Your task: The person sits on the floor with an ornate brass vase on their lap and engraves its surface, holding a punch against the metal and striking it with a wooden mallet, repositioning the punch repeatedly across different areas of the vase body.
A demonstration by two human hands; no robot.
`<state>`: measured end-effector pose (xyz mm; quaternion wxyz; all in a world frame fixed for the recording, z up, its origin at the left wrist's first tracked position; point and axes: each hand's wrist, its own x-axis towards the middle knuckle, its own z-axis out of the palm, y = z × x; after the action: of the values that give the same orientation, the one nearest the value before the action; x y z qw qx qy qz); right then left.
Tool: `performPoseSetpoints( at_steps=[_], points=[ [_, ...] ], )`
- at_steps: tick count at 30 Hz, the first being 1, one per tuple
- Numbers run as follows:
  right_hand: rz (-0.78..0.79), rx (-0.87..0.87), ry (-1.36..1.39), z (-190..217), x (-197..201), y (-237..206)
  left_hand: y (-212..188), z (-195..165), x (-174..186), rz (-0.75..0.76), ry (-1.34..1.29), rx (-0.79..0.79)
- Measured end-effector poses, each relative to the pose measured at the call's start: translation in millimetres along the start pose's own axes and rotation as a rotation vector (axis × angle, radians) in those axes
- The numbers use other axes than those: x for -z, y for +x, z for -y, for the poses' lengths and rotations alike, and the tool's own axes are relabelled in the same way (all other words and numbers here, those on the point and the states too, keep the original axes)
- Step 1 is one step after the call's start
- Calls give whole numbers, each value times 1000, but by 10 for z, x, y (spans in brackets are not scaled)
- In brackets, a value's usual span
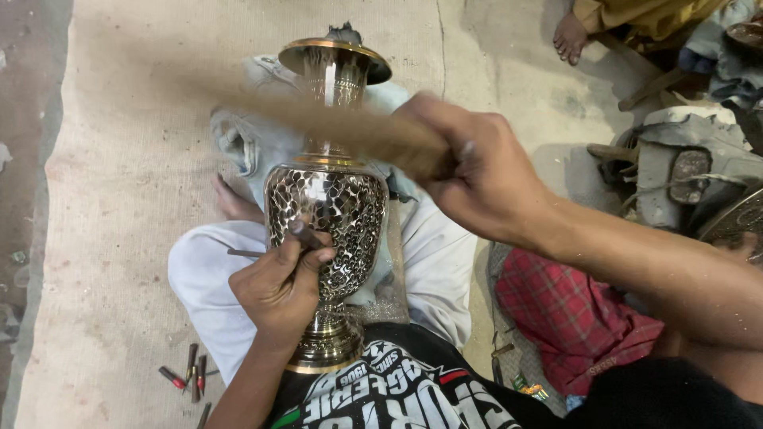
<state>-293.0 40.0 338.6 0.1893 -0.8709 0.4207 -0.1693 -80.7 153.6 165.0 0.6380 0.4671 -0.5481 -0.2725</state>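
Matting (119, 199) spreads bare to the left, open room up to its grey edge. Lap-held, a brass vase (327, 214) lies lengthwise, mouth away. The right hand (469, 171) grips a blurred wooden stick (318, 119) above its neck. The left hand (280, 290) pinches a small chisel (306, 236) against the patterned belly. Spare chisels (191, 373) lie near the knee.

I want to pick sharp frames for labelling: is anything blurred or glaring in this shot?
Head view: the wooden mallet in the right hand is smeared by motion blur; the left hand and its chisel are sharp; bright glare sits on the brass vase at neck and foot; the cloth-covered floor is evenly lit, soft shadows only.
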Motion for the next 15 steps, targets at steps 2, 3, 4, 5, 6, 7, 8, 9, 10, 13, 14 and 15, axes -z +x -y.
performPoseSetpoints(
  at_steps=[2, 3, 4, 5, 6, 7, 8, 9, 10, 13, 14, 15],
  points=[
    [92, -93, 18, -28, -10, -22, 8, -17, 3, 2, 4, 0],
    [36, -9, -42, -33, -11, -28, 17, -21, 1, 6, 30, -12],
    [-20, 77, -101, -37, -14, -34, 22, -25, 0, 10, 57, -24],
    [-72, 158, -156, -34, -16, -36, 27, -28, 0, 7, 56, -19],
    [-37, 64, -21, -26, -17, -36, 28, -30, -3, 1, 56, -12],
    [1, -25, 114, -17, -20, -34, 30, -31, -5, -9, 58, -6],
    [41, -119, 252, 0, -19, -31, 26, -37, -2, -1, 57, 7],
    [30, -36, 71, 12, -18, -29, 24, -37, -3, 7, 53, 13],
    [16, 52, -114, 30, -15, -25, 30, -34, -3, 12, 48, 13],
    [-7, -50, 78, 65, -6, -17, 38, -28, 8, 4, 83, -32],
    [-9, -142, 265, 69, -2, -16, 35, -32, 12, 9, 69, -7],
    [9, -49, 29, 75, 1, -13, 28, -38, 18, 18, 55, 17]
  ],
)
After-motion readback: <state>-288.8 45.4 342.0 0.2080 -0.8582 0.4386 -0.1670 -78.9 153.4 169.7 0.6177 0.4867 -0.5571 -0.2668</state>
